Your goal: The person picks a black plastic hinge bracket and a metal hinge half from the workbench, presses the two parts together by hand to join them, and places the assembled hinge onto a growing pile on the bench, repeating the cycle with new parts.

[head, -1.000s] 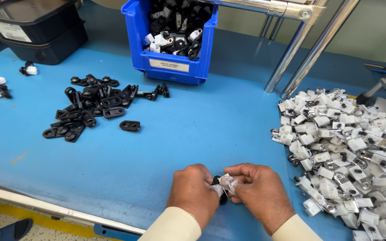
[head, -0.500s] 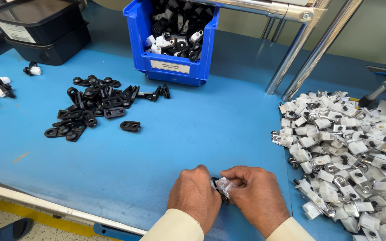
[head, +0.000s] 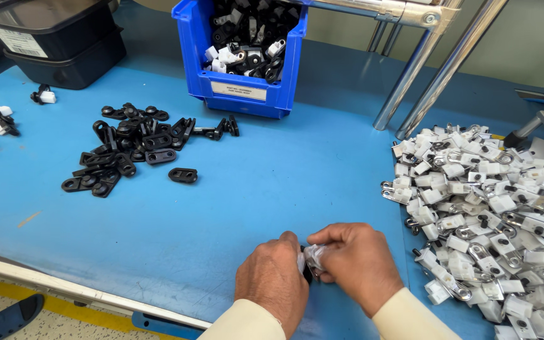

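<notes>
Closest to the camera: left hand (head: 273,280) and right hand (head: 357,267) pressed together low over the blue desk (head: 272,182), both closed around one small piece, a white part (head: 315,255) mated to a black part (head: 307,274). Fingers curled tight, knuckles up; white part mostly in the right hand, black part just visible between the two hands. Exact fit of the two halves hidden by the fingers, so cannot tell if seated fully.

Possible trouble, as a judgement: piece small and pinched only at the fingertips, so a slip under pressure likely to send it off the near desk edge (head: 83,291), just below the hands, down to the floor. Uneven pushing likely to leave the halves crooked or to nip a fingertip.

To the right, just beside the right hand: big heap of white clips (head: 492,208) with metal tabs. A sleeve brushing it, and some clips sliding over the edge.

Further left: loose black links (head: 127,151), well apart from the hands, little risk there.

Far back: blue bin (head: 247,60) with mixed black and white pieces, dark trays (head: 58,44) and slanted metal tubes (head: 436,69).
</notes>
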The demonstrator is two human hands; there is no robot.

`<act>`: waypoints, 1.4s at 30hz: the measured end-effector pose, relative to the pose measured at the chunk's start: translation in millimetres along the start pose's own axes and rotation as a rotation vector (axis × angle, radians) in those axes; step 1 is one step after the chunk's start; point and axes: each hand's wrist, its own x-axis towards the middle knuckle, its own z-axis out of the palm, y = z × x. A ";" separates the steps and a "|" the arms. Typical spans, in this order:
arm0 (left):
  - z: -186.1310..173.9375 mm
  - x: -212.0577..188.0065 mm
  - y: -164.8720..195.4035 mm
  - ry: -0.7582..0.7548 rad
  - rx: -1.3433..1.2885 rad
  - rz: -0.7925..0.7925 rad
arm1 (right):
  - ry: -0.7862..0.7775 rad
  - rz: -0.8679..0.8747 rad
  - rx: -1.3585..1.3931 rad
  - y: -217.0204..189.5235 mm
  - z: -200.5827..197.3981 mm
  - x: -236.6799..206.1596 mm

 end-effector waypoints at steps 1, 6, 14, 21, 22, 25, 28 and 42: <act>-0.2 -1.2 0.5 -0.007 -0.009 -0.003 | -0.009 0.035 0.044 2.8 -2.1 1.2; -5.1 -8.1 0.7 -0.140 -0.103 -0.043 | -0.023 0.141 0.255 13.2 -1.5 3.8; -9.3 -9.6 1.2 -0.042 -0.313 -0.183 | 0.014 0.256 0.383 12.1 3.1 -1.0; -6.3 -21.5 -2.0 -0.012 -0.354 -0.187 | 0.093 0.319 0.494 9.1 13.4 -7.9; -6.6 -22.0 -2.4 -0.008 -0.351 -0.161 | 0.097 0.312 0.501 8.9 14.2 -8.3; -7.2 -25.6 -4.8 -0.011 -0.389 -0.134 | 0.117 0.262 0.494 9.5 19.7 -12.0; -7.7 -24.2 -7.8 0.016 -0.395 -0.148 | 0.130 0.175 0.427 11.1 24.5 -16.4; -13.0 3.0 -43.0 -0.250 -1.182 -0.494 | -0.121 0.369 0.403 13.1 15.6 -21.1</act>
